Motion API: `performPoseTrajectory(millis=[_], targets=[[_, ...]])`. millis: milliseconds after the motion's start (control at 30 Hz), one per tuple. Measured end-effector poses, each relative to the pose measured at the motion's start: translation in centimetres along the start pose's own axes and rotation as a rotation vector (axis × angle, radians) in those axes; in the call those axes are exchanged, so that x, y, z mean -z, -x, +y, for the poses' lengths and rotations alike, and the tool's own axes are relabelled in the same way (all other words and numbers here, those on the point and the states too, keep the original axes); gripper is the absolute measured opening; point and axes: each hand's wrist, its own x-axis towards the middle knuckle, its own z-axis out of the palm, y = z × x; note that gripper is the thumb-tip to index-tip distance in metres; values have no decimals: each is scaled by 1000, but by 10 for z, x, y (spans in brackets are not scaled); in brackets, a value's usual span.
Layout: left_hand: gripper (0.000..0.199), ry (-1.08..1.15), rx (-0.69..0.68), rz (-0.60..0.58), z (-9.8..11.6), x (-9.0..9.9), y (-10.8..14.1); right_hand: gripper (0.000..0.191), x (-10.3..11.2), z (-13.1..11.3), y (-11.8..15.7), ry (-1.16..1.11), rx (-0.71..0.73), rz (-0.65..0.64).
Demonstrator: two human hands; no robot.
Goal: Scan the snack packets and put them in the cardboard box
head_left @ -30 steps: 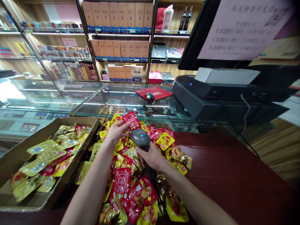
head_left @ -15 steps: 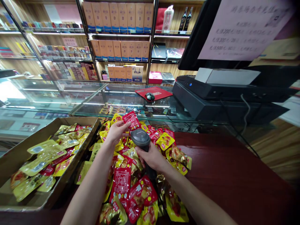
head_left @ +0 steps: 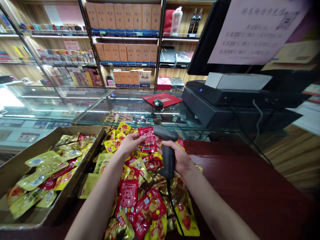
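My left hand [head_left: 129, 144] holds up a red snack packet [head_left: 148, 139] by its left edge, printed side toward me. My right hand [head_left: 180, 159] grips the handle of a dark grey barcode scanner [head_left: 166, 146], whose head sits just right of the packet and points left at it. A black cable runs down from the scanner's handle. Both hands hover over a loose pile of red and yellow snack packets [head_left: 140, 196] on the dark red counter [head_left: 240, 186].
A cardboard box [head_left: 15, 166] with several yellow and red packets stands at the left. Behind the pile is a glass display counter [head_left: 100, 103] with a mouse [head_left: 158, 103] on a red pad. A black register unit [head_left: 225, 103] and a monitor stand at the right. Shelves line the back wall.
My right hand has raised the scanner and turned it upright, its head now level with the packet. My left hand has shifted the red packet slightly right and lower.
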Motion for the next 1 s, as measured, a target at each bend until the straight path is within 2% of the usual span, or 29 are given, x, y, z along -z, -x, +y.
performPoseTrajectory(millis=[133, 267, 433, 600, 833, 900, 1000], targets=[[45, 164, 86, 17, 6, 0, 1, 17, 3, -11, 0, -132, -77, -57], [62, 410, 156, -52, 19, 9, 8, 16, -1, -20, 0, -146, -95, -111], [69, 484, 144, -61, 36, 37, 27, 15, -30, -25, -8, -113, -133, -201], [72, 495, 82, 11, 56, 92, 55, 14, -91, -16, -22, -48, -164, -312], [75, 475, -19, 199, 73, 186, 109, 12, -206, 18, -40, -2, -253, -462], [74, 456, -54, 293, 71, 211, 122, 14, -233, 30, -44, 24, -260, -492], [73, 391, -86, 531, 62, 243, 137, 15, -261, 46, -48, 70, -273, -512]])
